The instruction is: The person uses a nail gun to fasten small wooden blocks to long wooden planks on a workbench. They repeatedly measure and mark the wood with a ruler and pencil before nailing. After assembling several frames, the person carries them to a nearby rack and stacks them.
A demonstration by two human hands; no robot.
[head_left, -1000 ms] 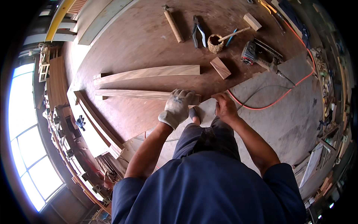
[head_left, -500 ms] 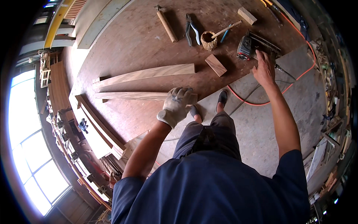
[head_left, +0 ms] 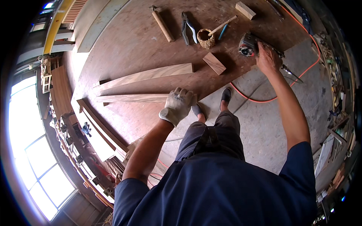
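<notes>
My left hand (head_left: 177,104), in a pale work glove, is closed over the right end of a slim curved wooden piece (head_left: 132,98) near the bench edge. Beyond it lies a second, wider curved wooden piece (head_left: 147,77). My bare right hand (head_left: 268,60) grips a black and grey air nail gun (head_left: 247,45) at the bench's right edge. A metal hose fitting (head_left: 289,70) sticks out behind that hand. Between the nail gun and the wider curved piece rests a small wooden block (head_left: 214,63).
Across the far bench (head_left: 128,45) lie a hammer (head_left: 162,24), pliers (head_left: 187,29), a crusted pot (head_left: 206,40) with a stick (head_left: 223,25), a blue pen (head_left: 223,32) and another wooden block (head_left: 245,10). An orange hose (head_left: 260,101) loops at right. More curved pieces (head_left: 102,126) lie left.
My right hand has closed around the nail gun's grip and tilted the tool, where it was reaching with spread fingers before. My left hand stays on the slim curved piece.
</notes>
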